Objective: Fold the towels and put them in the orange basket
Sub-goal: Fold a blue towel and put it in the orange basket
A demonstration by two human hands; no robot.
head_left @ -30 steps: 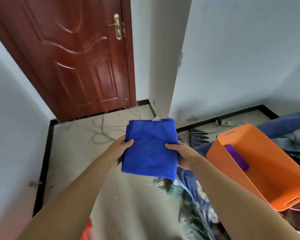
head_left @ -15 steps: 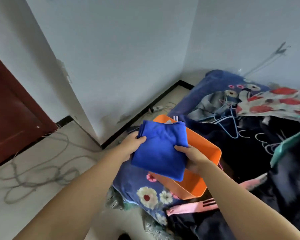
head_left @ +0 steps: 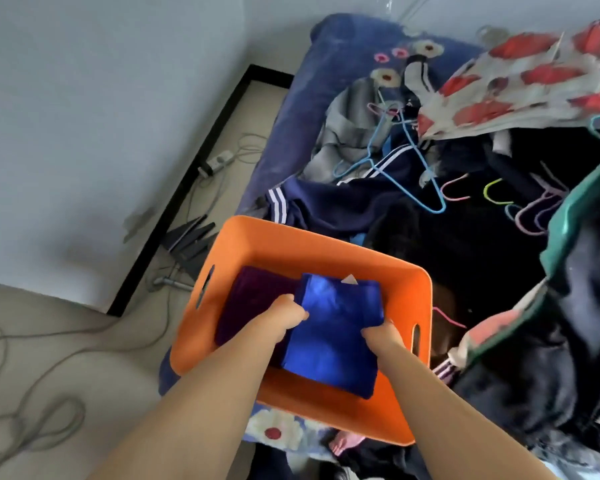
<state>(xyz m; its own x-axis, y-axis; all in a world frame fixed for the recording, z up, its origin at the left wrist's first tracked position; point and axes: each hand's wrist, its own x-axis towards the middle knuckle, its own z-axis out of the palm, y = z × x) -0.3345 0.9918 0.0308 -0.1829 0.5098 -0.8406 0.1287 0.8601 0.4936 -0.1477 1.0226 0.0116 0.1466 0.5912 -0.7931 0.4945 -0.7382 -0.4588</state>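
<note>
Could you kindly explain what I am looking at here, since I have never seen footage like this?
There is no machine: a person wears a wide-angle camera on the head, looking down at their own bare arms. The left hand and right hand each grip a side of a folded blue towel, lowering it into the orange basket. A folded dark purple towel already lies inside, partly under the blue one. The basket sits on a bed piled with clothes, including a navy garment with white stripes and blue wire hangers. Cables trail across the floor on the left.
</note>
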